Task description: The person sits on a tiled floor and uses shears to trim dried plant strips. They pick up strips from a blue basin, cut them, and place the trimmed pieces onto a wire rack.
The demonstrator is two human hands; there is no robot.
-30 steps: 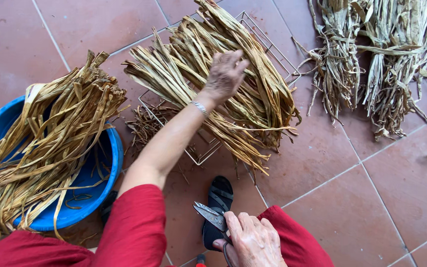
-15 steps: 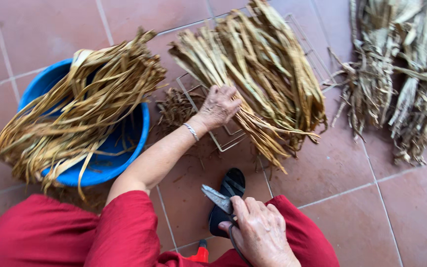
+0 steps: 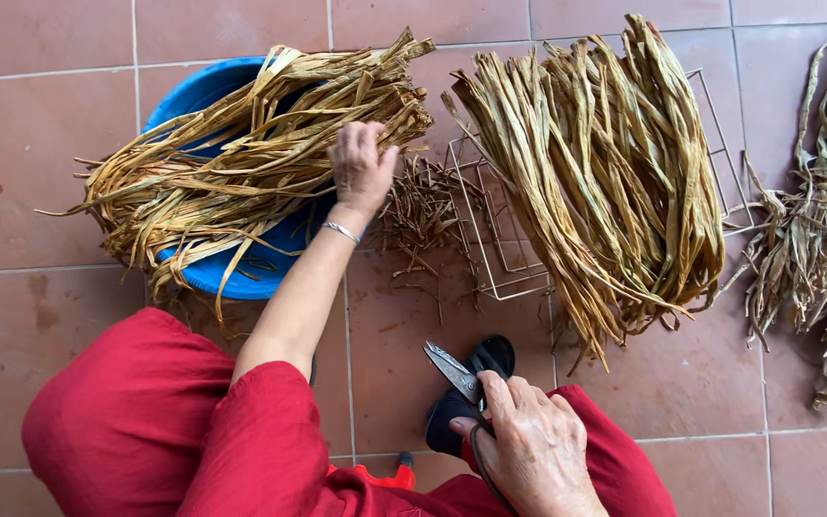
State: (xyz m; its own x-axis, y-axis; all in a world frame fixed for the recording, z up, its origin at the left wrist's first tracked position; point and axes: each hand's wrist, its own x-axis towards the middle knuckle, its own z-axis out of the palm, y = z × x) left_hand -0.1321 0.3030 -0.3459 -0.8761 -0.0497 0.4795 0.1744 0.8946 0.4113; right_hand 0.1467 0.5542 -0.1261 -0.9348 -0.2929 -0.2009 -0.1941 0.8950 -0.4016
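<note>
— What lies on the right?
— A wire rack [image 3: 720, 144] carrying a bundle of long dried leaves [image 3: 605, 172], and rooty clumps [image 3: 806, 239] beside it on the tiled floor [image 3: 40, 124].
— In the middle?
— Small brown trimmings [image 3: 423, 215].

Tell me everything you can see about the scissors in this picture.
The scissors are small, with grey metal blades and dark handles. The right hand grips the handles low in the frame, above a black shoe. The blades look nearly closed and point up-left toward the dried leaf scraps. They touch no leaves; only the hand touches them.
</note>
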